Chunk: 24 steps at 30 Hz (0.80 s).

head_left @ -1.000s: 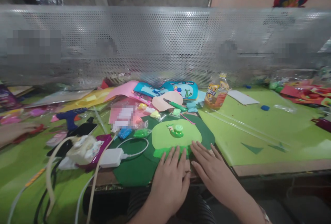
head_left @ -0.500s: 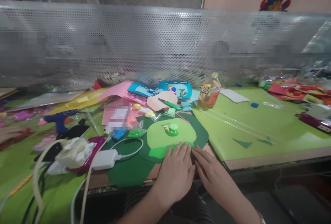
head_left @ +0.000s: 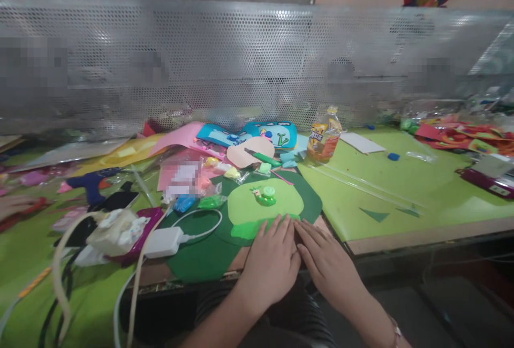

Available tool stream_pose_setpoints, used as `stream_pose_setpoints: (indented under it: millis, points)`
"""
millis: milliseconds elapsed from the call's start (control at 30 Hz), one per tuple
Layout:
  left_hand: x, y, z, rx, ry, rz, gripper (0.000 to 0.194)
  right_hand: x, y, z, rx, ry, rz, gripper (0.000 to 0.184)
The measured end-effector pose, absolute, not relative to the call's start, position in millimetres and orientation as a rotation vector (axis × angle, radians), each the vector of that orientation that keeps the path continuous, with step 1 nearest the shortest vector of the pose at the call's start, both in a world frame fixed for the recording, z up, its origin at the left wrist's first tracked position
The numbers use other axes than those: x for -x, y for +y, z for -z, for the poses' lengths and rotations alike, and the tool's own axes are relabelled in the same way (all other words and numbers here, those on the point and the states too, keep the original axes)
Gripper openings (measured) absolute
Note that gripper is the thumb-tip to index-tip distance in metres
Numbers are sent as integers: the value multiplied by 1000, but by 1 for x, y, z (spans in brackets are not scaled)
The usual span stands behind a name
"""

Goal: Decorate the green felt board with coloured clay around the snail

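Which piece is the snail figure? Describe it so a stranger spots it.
On this side of the perforated metal screen, a dark green sheet bears a rounded pale green panel. The snail figure sits on that panel; its coiled shell sets it apart from the bright green strip along the panel's near edge.

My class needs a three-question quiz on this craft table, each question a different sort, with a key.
1. True or false: in the picture, the bottle stands to the right of the snail figure.
2. Choose: the snail figure sits on a panel coloured A pink, B light green, C white.
3. Describe how the left hand and right hand are placed.

Key: 1 true; 2 B; 3 palms down, side by side, at the panel's near edge.
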<state>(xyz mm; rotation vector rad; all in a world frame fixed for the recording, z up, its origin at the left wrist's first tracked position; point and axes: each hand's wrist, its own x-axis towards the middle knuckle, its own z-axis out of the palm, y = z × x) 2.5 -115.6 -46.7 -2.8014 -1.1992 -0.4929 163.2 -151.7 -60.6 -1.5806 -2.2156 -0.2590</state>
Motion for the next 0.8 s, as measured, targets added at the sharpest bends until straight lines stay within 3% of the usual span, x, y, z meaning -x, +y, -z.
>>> stream_pose_setpoints:
  millis: [800]
  points:
    - [0,-114,45,2809,-1202,444,55,-161,-150,62,1658,-2208,339,47]
